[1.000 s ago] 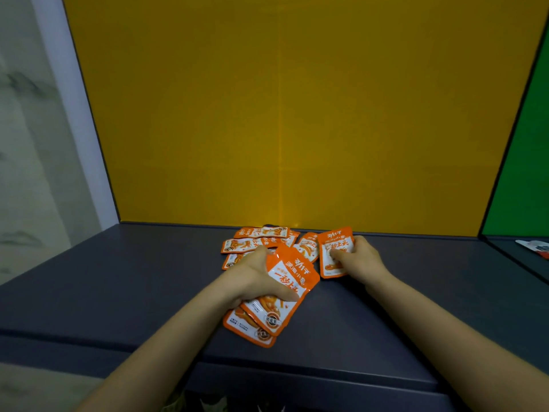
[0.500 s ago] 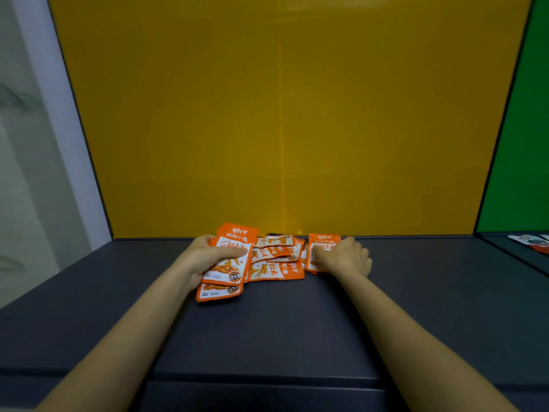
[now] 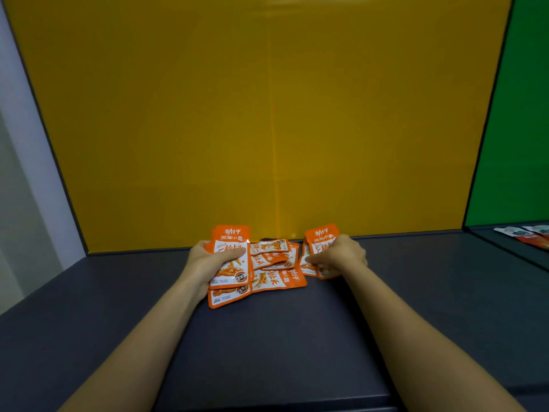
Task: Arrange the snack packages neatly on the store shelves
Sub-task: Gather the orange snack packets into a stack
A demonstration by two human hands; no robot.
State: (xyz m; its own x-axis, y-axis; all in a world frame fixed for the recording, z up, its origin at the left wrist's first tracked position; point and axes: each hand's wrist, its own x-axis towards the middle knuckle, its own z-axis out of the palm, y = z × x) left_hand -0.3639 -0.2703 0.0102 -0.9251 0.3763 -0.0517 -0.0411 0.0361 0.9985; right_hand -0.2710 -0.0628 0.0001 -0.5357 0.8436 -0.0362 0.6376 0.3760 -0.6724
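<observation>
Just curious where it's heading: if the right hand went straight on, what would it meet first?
Likely the yellow back panel, close behind the orange packet the right hand grips. The loose packets lie to its left, though depth is unclear.

Cropped by right edge and blurred: far-right packets [image 3: 525,235]. Mostly hidden under its top pack, count unclear: stack [image 3: 231,233] in left hand [image 3: 208,260]. Largely covered by right hand [image 3: 341,254]: pack [image 3: 319,233]. Overlapping, uncountable, fine print unreadable: middle pile [image 3: 276,278]. Cropped at near edge: forearms [image 3: 133,352].
</observation>
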